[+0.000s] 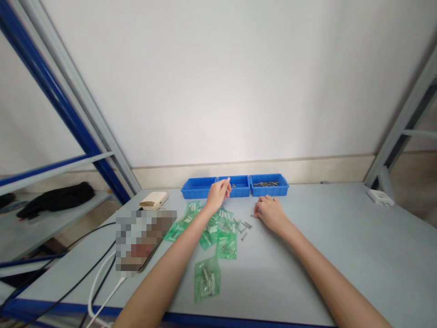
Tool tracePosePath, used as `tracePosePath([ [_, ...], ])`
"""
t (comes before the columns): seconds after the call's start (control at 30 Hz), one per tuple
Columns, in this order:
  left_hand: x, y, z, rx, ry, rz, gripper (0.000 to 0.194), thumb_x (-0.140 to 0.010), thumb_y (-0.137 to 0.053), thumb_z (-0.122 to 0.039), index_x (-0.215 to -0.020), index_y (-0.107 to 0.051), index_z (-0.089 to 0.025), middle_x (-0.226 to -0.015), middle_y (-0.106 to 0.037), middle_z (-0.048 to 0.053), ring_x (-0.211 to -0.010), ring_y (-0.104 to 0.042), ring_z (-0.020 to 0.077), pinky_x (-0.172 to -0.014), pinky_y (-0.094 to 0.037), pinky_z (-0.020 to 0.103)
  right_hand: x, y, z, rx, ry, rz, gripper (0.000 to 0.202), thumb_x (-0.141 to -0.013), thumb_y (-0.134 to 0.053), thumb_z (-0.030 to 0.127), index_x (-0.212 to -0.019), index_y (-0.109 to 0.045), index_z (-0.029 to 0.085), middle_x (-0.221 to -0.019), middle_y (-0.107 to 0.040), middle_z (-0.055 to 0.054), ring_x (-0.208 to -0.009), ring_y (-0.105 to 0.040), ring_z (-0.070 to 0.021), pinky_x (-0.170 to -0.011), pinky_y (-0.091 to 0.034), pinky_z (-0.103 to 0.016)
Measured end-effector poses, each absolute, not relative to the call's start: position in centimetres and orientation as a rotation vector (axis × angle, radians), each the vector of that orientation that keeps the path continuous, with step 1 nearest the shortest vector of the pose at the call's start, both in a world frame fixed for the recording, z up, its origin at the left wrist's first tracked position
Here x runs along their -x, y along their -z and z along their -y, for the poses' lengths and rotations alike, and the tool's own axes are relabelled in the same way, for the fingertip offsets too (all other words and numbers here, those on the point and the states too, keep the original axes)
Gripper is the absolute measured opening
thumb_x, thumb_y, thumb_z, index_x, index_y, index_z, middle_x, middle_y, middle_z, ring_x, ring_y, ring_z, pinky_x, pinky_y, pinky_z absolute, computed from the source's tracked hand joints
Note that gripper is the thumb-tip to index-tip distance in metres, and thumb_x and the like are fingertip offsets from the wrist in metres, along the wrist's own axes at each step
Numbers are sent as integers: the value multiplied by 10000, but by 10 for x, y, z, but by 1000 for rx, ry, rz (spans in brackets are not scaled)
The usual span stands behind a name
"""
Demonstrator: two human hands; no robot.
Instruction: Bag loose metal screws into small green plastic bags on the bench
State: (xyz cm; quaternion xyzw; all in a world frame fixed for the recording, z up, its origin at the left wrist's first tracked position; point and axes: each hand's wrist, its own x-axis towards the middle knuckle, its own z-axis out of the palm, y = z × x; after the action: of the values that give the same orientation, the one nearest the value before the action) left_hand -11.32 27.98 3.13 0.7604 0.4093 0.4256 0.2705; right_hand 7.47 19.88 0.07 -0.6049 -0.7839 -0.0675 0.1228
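Note:
My left hand [219, 194] is held just in front of the middle blue bin [240, 192], fingers pinched together; what they hold, if anything, is too small to make out. My right hand [271, 213] rests on the table before the right blue bin [270, 191], its fingers curled down. A small screw [252, 215] pokes out at its fingertips. Several loose screws [244, 236] lie between the hands. Below and left of my left hand spread several green plastic bags [226, 246] with screws and pale plugs inside. One more filled green bag [207, 279] lies nearer the front edge.
The left blue bin [199, 193] adjoins the middle one. At left are a cream-coloured box-like device [154, 199], a blurred-out flat object [146, 241] and white and black cables [91, 291]. A white object [380, 197] sits at far right. Behind the table [341, 237] rises a white wall.

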Motion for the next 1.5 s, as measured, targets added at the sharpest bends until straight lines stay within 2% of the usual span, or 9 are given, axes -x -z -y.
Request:
tracePosePath([
  [0.13, 124, -15, -243, -2536, -811, -1166, 295, -879, -378, -383, -726, -532, -184, -599, -567, -11, -583, -537, 135, -592, -389, 232, -68, -2, -196, 1774, 202, 2295, 70, -791, -598, 216, -793, -655, 177, -917, -622, -94, -931, -511, -264, -742, -327, -348],
  [0.3, 132, -14, -242, -2762, -951, -1206, 162, -880, -406, -284, -909, -531, -186, -934, -582, 46, -916, -524, 188, -832, -383, 309, -62, -3, -194, 1766, 230, 2307, 109, -832, -537, 202, -833, -633, 150, -924, -624, -105, -924, -527, -260, -730, -323, -343],
  [0.5, 135, -11, -246, -2785, -851, -1125, 163, -883, -427, -297, -957, -519, -184, -946, -573, 35, -929, -515, 177, -844, -396, 305, -59, 1, -196, 1706, 247, 2329, 120, -847, -489, 162, -855, -607, 140, -920, -628, -107, -928, -541, -258, -741, -321, -341],
  [0.63, 130, -4, -234, -2918, -709, -966, 214, -866, -476, -302, -1050, -507, -198, -1038, -574, 34, -1016, -501, 172, -891, -382, 297, -59, -2, -196, 1679, -97, 2139, 142, -866, -441, 192, -872, -579, 163, -886, -655, -71, -859, -578, -216, -719, -347, -312],
  [0.7, 126, -4, -228, -2965, -698, -955, 206, -872, -468, -292, -1050, -512, -197, -1035, -584, 34, -1006, -510, 168, -880, -384, 294, -61, -4, -198, 1607, -375, 2012, 127, -853, -444, 211, -851, -566, 178, -828, -665, -39, -791, -589, -182, -687, -364, -282],
  [0.87, 121, -5, -225, -3093, -674, -1016, 208, -907, -392, -292, -860, -555, -172, -808, -613, 16, -815, -564, 162, -761, -393, 298, -61, -1, -203, 1365, -866, 1836, 115, -773, -490, 271, -753, -553, 177, -662, -642, -5, -522, -518, -120, -553, -375, -243],
  [1.0, 123, -3, -226, -3186, -707, -1003, 198, -909, -396, -292, -976, -536, -170, -812, -616, 18, -819, -573, 162, -734, -380, 291, -61, 4, -205, 1273, -1041, 1697, 152, -707, -527, 316, -720, -548, 166, -631, -624, -7, -414, -456, -89, -475, -364, -234],
  [1.2, 125, -10, -220, -3318, -544, -954, 248, -921, -356, -282, -846, -560, -163, -737, -601, 14, -715, -571, 149, -706, -380, 285, -62, 5, -206, 1198, -1083, 1654, 236, -682, -577, 398, -717, -561, 164, -630, -628, -6, -393, -472, -84, -468, -381, -238],
  [1.5, 122, -11, -216, -3090, -656, -1055, 337, -939, -282, -305, -864, -571, -148, -730, -638, 34, -718, -592, 155, -714, -397, 276, -62, -5, -203, 1162, -961, 1696, 324, -689, -588, 437, -832, -658, 155, -766, -678, -52, -501, -557, -127, -575, -453, -280],
])
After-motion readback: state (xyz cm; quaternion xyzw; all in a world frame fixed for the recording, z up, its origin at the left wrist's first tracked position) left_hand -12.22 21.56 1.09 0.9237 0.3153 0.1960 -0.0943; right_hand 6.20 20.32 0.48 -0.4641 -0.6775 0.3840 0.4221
